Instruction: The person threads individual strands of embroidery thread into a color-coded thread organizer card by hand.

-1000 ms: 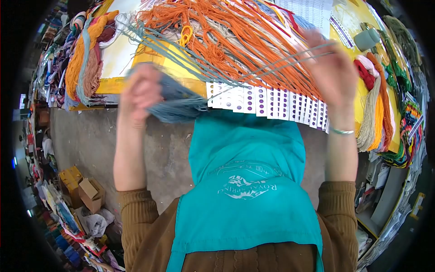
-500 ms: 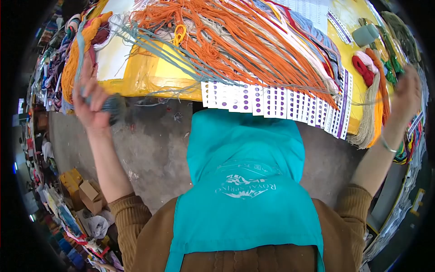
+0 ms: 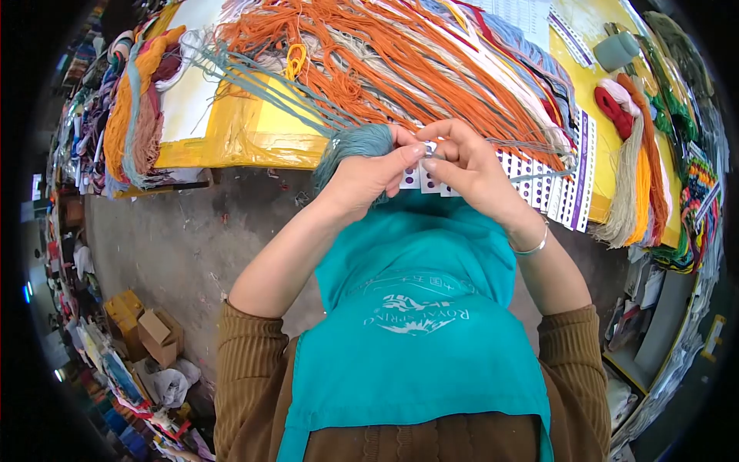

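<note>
Both hands meet at the front edge of the table, over the white cards. My left hand (image 3: pixel 366 179) is closed round a skein of grey-blue thread (image 3: pixel 356 146), its thumb and forefinger pinched at the near end of a small white card (image 3: pixel 429 148). Close beside it, my right hand (image 3: pixel 471 165) is closed too, pinching the same card end between thumb and fingers. A loose length of grey-blue thread (image 3: pixel 543 176) trails to the right of that hand. Beneath both hands lies a row of white cards with purple dots (image 3: pixel 531 171), partly hidden by them.
Long orange threads (image 3: pixel 385 54) mixed with other colours cover the yellow table (image 3: pixel 231 146). Hanks hang at the left (image 3: pixel 138 100) and right (image 3: pixel 643 165) edges. A grey-green cup-like object (image 3: pixel 616 51) stands at the back right. Cardboard boxes (image 3: pixel 158 335) sit on the floor at left.
Both hands have come inward from far left and far right to meet at the cards. The skein has come along with my left hand.
</note>
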`<state>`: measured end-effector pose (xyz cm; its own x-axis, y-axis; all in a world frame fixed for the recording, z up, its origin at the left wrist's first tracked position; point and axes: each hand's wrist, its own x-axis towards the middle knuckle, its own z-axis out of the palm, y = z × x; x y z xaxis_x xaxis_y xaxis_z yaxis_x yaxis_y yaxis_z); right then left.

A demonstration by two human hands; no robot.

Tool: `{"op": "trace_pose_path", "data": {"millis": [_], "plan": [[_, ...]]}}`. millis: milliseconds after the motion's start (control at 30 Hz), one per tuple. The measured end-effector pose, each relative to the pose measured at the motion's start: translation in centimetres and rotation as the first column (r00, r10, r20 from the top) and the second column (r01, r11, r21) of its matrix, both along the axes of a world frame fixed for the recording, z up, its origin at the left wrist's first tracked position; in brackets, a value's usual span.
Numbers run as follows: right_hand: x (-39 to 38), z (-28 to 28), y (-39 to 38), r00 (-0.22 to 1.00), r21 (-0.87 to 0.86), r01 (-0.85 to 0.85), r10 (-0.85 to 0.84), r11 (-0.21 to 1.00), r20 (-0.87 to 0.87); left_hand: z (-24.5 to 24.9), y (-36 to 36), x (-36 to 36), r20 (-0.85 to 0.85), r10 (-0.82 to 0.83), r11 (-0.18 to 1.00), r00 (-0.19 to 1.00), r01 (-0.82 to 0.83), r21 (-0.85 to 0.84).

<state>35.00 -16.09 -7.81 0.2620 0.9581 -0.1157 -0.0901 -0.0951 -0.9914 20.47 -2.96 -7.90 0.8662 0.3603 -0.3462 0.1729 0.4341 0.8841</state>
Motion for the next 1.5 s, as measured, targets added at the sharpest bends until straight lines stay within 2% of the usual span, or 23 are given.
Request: {"op": "trace_pose_path", "data": {"millis": [167, 333, 400, 433, 467, 500, 567, 633, 700, 733, 767, 800, 833, 867, 900, 967, 1000, 1033, 1133, 1233, 1333, 1433, 1500], "plan": [[-0.4, -1.5, -0.3, 0.960, 0.065, 0.186, -0.196, 0.980, 0.202, -0.7, -0.5, 0.3, -0.049, 0.048, 0.996, 0.998, -0.044, 0.077], [-0.5, 1.6, -0.2, 0.967, 0.031, 0.053, -0.059, 0.998, 0.246, 3.2, 0.9, -1.6, 0.030, 0.059, 0.998, 0.998, -0.058, -0.040], [-0.2, 3.2, -0.1, 0.969, 0.012, -0.063, 0.059, 0.998, 0.240, 4.7, 2.8, -4.3, 0.092, 0.131, 0.991, 0.987, -0.127, -0.045], [0.1, 3.8, 0.1, 0.945, 0.023, -0.117, 0.104, 0.993, 0.311, 5.7, 3.9, -5.9, 0.172, 0.190, 0.982, 0.967, -0.184, -0.051], [0.4, 4.4, 0.4, 0.957, 0.029, -0.125, 0.113, 0.992, 0.269, 6.4, 5.4, -8.0, 0.236, 0.265, 0.964, 0.935, -0.260, -0.053], [0.8, 4.9, 0.8, 0.966, 0.035, -0.142, 0.130, 0.989, 0.223, 7.9, 6.5, -9.9, 0.255, 0.399, 0.917, 0.881, -0.381, -0.118], [1.8, 6.0, 2.1, 0.969, 0.068, -0.184, 0.169, 0.981, 0.180, 12.3, 8.5, -12.6, 0.397, 0.488, 0.868, 0.777, -0.479, -0.129], [2.1, 8.0, 3.8, 0.959, 0.093, -0.208, 0.184, 0.974, 0.216, 15.4, 12.1, -16.9, 0.572, 0.314, 0.944, 0.758, -0.314, -0.102], [1.9, 9.8, 6.1, 0.933, 0.113, -0.261, 0.220, 0.959, 0.285, 20.2, 13.5, -19.3, 0.584, 0.361, 0.932, 0.727, -0.301, -0.202], [1.7, 10.4, 7.3, 0.911, 0.146, -0.291, 0.228, 0.945, 0.343, 22.3, 14.9, -20.7, 0.602, 0.317, 0.948, 0.733, -0.233, -0.215], [1.4, 11.1, 8.4, 0.888, 0.178, -0.319, 0.228, 0.931, 0.399, 24.4, 14.9, -21.1, 0.614, 0.353, 0.931, 0.706, -0.329, -0.157], [1.1, 12.0, 9.4, 0.908, 0.182, -0.383, 0.332, 0.906, 0.255, 26.4, 14.5, -20.7, 0.621, 0.429, 0.865, 0.656, -0.497, -0.073], [0.8, 12.9, 10.4, 0.897, 0.193, -0.443, 0.430, 0.876, 0.106, 28.4, 13.4, -19.7, 0.629, 0.540, 0.709, 0.559, -0.705, 0.018], [-0.6, 12.8, 11.3, 0.934, 0.210, -0.356, 0.342, 0.910, 0.101, 30.0, 12.1, -18.1, 0.628, 0.647, 0.481, 0.432, -0.871, 0.103], [-2.1, 12.8, 12.1, 0.963, 0.227, -0.267, 0.251, 0.937, 0.097, 32.2, 16.0, -20.8, 0.620, 0.442, 0.819, 0.649, -0.573, 0.016], [-3.1, 13.8, 13.4, 0.940, 0.227, -0.333, 0.303, 0.915, 0.155, 35.3, 17.2, -23.0, 0.642, 0.263, 0.944, 0.720, -0.329, -0.018], [-3.5, 14.3, 14.2, 0.927, 0.227, -0.362, 0.325, 0.904, 0.186, 36.5, 16.2, -22.6, 0.653, 0.354, 0.870, 0.669, -0.491, 0.032], [-3.8, 13.8, 15.3, 0.917, 0.286, -0.399, 0.386, 0.871, 0.102, 37.8, 15.6, -22.7, 0.670, 0.433, 0.767, 0.603, -0.637, 0.077], [-5.4, 14.3, 16.9, 0.919, 0.307, -0.393, 0.372, 0.867, 0.128, 43.4, 16.4, -24.7, 0.561, 0.631, 0.525, 0.536, -0.827, 0.201], [-6.3, 14.3, 18.4, 0.893, 0.274, -0.451, 0.431, 0.850, 0.132, 45.6, 17.9, -28.1, 0.681, 0.532, 0.418, 0.503, -0.855, 0.306], [-7.5, 14.5, 18.4, 0.887, 0.251, -0.460, 0.428, 0.851, 0.175, 48.0, 21.1, -31.9, 0.694, 0.503, 0.505, 0.515, -0.827, 0.247], [-7.6, 14.1, 18.8, 0.880, 0.236, -0.459, 0.400, 0.857, 0.258, 46.0, 17.5, -30.7, 0.690, 0.622, 0.187, 0.370, -0.926, 0.328], [-7.3, 13.6, 19.3, 0.877, 0.229, -0.457, 0.392, 0.859, 0.279, 44.7, 18.0, -31.6, 0.647, 0.623, 0.173, 0.439, -0.884, 0.434]]}}
